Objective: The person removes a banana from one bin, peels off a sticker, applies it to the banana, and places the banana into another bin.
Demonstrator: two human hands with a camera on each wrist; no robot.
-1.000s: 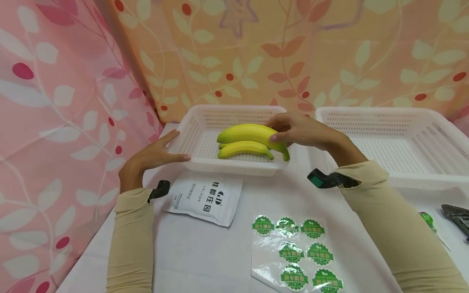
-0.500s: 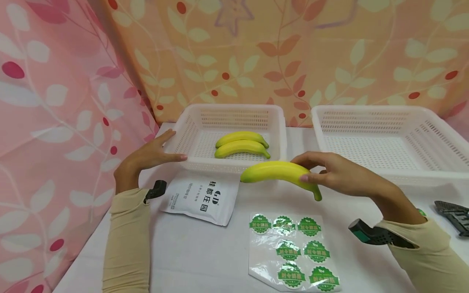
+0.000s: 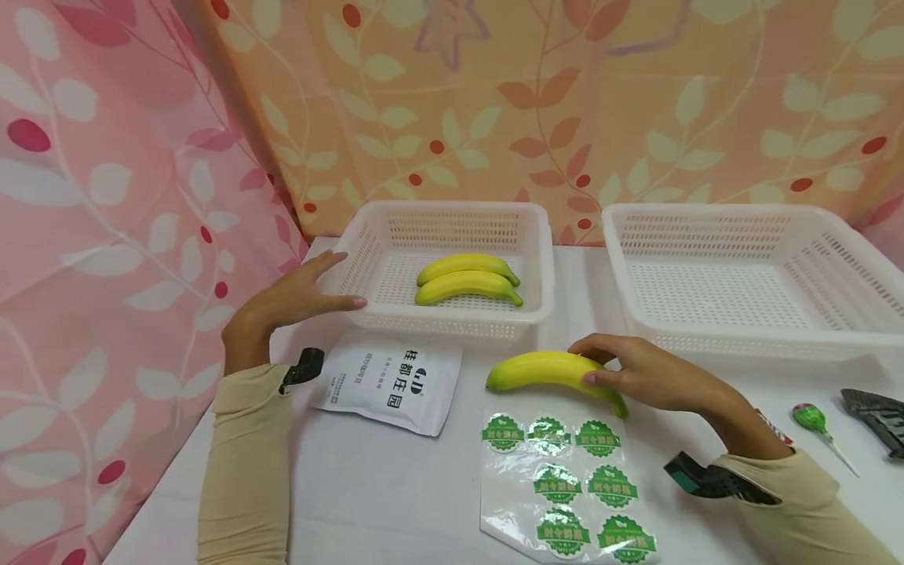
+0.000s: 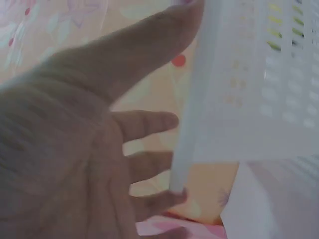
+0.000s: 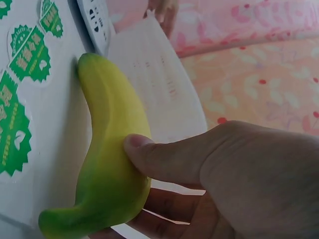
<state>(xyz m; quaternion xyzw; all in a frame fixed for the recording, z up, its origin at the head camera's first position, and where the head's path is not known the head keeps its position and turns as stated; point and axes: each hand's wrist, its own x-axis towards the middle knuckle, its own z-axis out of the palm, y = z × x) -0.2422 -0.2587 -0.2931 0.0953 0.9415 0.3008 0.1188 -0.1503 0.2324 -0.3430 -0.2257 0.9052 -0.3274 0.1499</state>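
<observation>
My right hand [image 3: 650,375] holds a yellow banana [image 3: 544,370] near its stem end, between the thumb and fingers. In the right wrist view the thumb lies along the banana [image 5: 107,134] and the other fingers are partly hidden behind it. It is low at the table, just behind the sheet of green stickers [image 3: 558,490]. Two more bananas [image 3: 468,289] lie side by side in the left white basket [image 3: 452,315]. With fingers extended, my left hand [image 3: 293,298] touches that basket's left end; in the left wrist view its fingertips meet the rim [image 4: 192,124].
A white coffee pouch [image 3: 391,380] lies in front of the left basket. To the right stands a second white basket [image 3: 720,333]. A green lollipop [image 3: 810,417] and a black object [image 3: 876,420] are at the far right. Patterned cloth [image 3: 452,118] hangs behind.
My right hand has lifted one banana out of the left basket and brought it toward me, down to the table by the stickers. My left hand stays at the basket.
</observation>
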